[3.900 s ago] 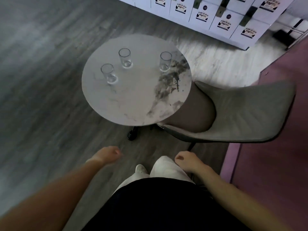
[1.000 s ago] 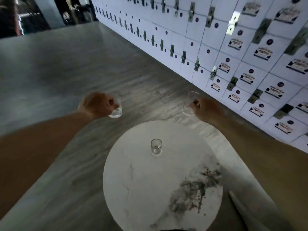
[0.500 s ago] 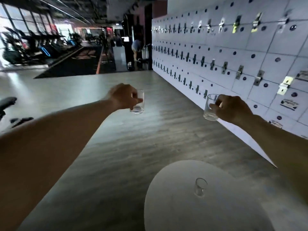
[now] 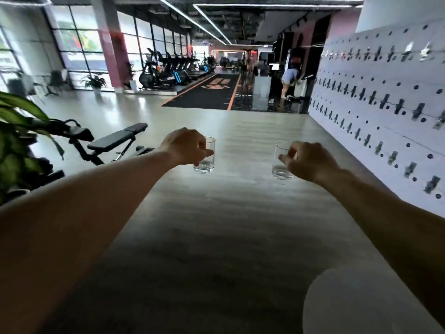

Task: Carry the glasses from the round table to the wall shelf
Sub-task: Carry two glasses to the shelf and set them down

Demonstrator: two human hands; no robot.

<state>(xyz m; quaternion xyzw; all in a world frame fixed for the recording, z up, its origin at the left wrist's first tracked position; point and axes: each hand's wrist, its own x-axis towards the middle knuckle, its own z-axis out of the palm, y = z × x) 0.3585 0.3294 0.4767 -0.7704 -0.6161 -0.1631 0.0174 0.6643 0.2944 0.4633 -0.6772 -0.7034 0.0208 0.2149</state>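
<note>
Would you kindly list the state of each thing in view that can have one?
left hand: closed around a glass, held out in the air.
left glass: upright, looks empty, gripped from the side.
right hand: closed around a glass, held out in the air.
right glass: upright, looks empty, gripped from the side.
round table: only part of its top shows, bare.
lockers: doors shut.

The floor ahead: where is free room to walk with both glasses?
The bare floor is open between the weight bench on the left and the locker wall on the right. The plant crowds the left edge; the round table takes the lower right corner.
</note>
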